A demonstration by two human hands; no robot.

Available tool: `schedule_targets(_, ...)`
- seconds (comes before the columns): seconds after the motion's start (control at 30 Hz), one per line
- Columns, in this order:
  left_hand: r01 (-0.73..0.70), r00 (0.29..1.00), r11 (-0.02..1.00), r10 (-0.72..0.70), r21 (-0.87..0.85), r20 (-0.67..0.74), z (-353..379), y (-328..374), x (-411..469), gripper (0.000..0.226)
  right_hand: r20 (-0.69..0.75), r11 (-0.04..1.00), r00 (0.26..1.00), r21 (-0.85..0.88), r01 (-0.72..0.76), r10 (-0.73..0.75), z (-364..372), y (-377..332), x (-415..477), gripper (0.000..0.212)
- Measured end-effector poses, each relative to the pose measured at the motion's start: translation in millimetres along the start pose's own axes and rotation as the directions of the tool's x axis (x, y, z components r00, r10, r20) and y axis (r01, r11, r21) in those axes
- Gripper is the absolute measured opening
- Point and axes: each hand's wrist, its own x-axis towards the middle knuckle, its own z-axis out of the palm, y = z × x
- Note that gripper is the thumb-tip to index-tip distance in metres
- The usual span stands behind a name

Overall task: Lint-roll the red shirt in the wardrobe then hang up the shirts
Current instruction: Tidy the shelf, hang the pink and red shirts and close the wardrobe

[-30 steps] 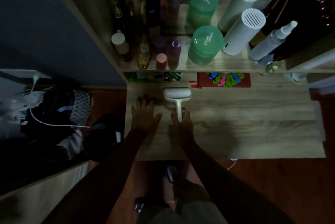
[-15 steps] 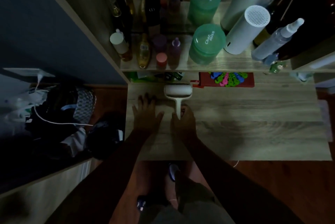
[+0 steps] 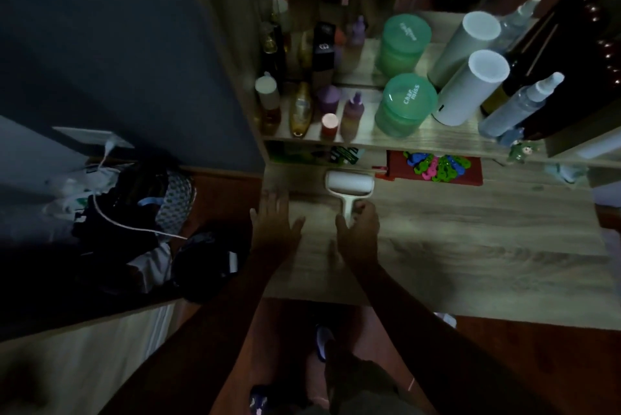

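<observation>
A white lint roller [image 3: 349, 183] lies on the wooden tabletop [image 3: 470, 246], its roll toward the shelf and its handle pointing at me. My right hand [image 3: 359, 231] has its thumb and fingers curled round the end of that handle. My left hand [image 3: 274, 223] rests flat on the tabletop just left of the roller, fingers straight and spread. No red shirt, wardrobe or hangers are in view.
A shelf [image 3: 420, 140] behind the roller carries two green jars [image 3: 405, 105], white cylinders [image 3: 470, 88], spray bottles and small perfume bottles. A red tray of coloured clips [image 3: 435, 167] lies under it. A dark bag pile with a white cable [image 3: 134, 213] sits at left.
My right hand has closed round the roller's handle, where before it only lay at its end. The left hand stays flat on the table. The camera has moved slightly.
</observation>
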Motion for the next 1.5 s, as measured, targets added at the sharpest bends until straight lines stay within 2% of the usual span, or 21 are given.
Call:
schedule_targets(0.1,0.046,0.995,0.998,-0.05,-0.047,-0.082,-40,-21,-18,0.075,0.048,0.986,0.985,-0.008,0.168,-0.167,5,-34,-12,0.035)
schedule_targets(0.17,0.051,0.976,0.996,-0.065,-0.075,-0.209,-74,-50,-38,0.072,0.133,0.954,0.945,0.009,0.3,-0.298,17,-72,-25,0.028)
schedule_targets(0.23,0.068,0.944,0.993,-0.096,-0.097,-0.317,-116,-85,-67,0.075,0.229,0.902,0.875,0.034,0.431,-0.427,37,-123,-47,0.039)
schedule_targets(0.33,0.115,0.86,0.982,-0.175,-0.152,-0.479,-189,-141,-129,0.075,0.302,0.812,0.755,0.181,0.554,-0.582,67,-216,-106,0.053)
schedule_targets(0.37,0.119,0.816,0.979,-0.191,-0.164,-0.546,-214,-160,-155,0.071,0.334,0.772,0.697,0.248,0.585,-0.635,74,-248,-133,0.051)
schedule_targets(0.43,0.155,0.711,0.974,-0.227,-0.166,-0.666,-266,-197,-217,0.065,0.361,0.651,0.542,0.402,0.644,-0.759,89,-310,-192,0.033)
schedule_targets(0.57,0.252,0.458,0.957,-0.247,-0.142,-0.854,-369,-260,-358,0.064,0.274,0.336,0.209,0.593,0.732,-0.939,103,-425,-325,0.026)
schedule_targets(0.67,0.336,0.31,0.94,-0.163,-0.052,-0.937,-437,-287,-466,0.062,0.175,0.097,-0.033,0.682,0.725,-0.984,99,-494,-426,0.025)
schedule_targets(0.77,0.436,0.215,0.899,-0.067,0.035,-0.974,-487,-295,-558,0.059,0.094,-0.077,-0.206,0.72,0.69,-0.974,89,-544,-511,0.023)
schedule_targets(0.9,0.586,0.182,0.801,0.019,0.124,-0.983,-533,-301,-644,0.056,-0.046,-0.262,-0.347,0.748,0.61,-0.937,78,-591,-604,0.02)
schedule_targets(1.07,0.68,0.157,0.706,0.122,0.197,-0.98,-575,-322,-706,0.056,-0.144,-0.411,-0.483,0.755,0.511,-0.864,59,-635,-682,0.022)
schedule_targets(1.13,0.716,0.151,0.668,0.136,0.203,-0.979,-590,-333,-721,0.064,-0.16,-0.47,-0.534,0.717,0.515,-0.83,54,-654,-701,0.028)
schedule_targets(1.2,0.778,0.156,0.609,0.047,0.152,-0.987,-601,-342,-732,0.084,-0.139,-0.523,-0.59,0.651,0.55,-0.795,52,-672,-715,0.041)
schedule_targets(1.27,0.852,0.178,0.518,-0.14,0.081,-0.974,-609,-349,-739,0.107,-0.057,-0.564,-0.656,0.57,0.598,-0.753,52,-688,-726,0.061)
schedule_targets(1.33,0.902,0.204,0.428,-0.318,0.052,-0.926,-612,-356,-743,0.116,0.031,-0.61,-0.714,0.495,0.619,-0.699,57,-698,-732,0.082)
schedule_targets(1.4,0.918,0.224,0.392,-0.376,0.065,-0.899,-613,-365,-745,0.104,0.088,-0.662,-0.762,0.438,0.608,-0.642,65,-704,-737,0.096)
schedule_targets(1.5,0.904,0.222,0.425,-0.353,0.056,-0.909,-620,-369,-749,0.076,0.156,-0.718,-0.805,0.378,0.585,-0.573,76,-709,-742,0.106)
